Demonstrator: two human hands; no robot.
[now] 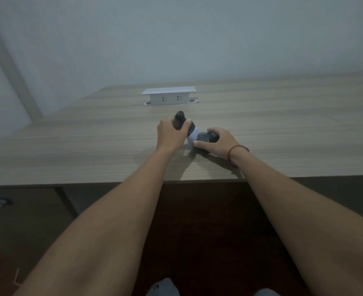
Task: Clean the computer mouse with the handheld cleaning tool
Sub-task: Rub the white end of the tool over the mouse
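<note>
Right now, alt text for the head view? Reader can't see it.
Seen from above, the left hand grips a dark handheld cleaning tool with its pale tip angled against a dark computer mouse, which the right hand steadies on a wooden desk. A white pop-up socket box stands behind them; a red string circles the right wrist.

A wood-grain desk [283, 129] is stretching across the view, its front edge running level. A white pop-up socket box [169, 96] is standing raised from the desktop near the far edge, showing two outlets on its front. A plain pale wall [197, 35] is rising behind, with a beige strip [9, 67] slanting down its left side. Dark reddish flooring [197, 221] is showing below the desk. Dim, even light is filling the room.
</note>
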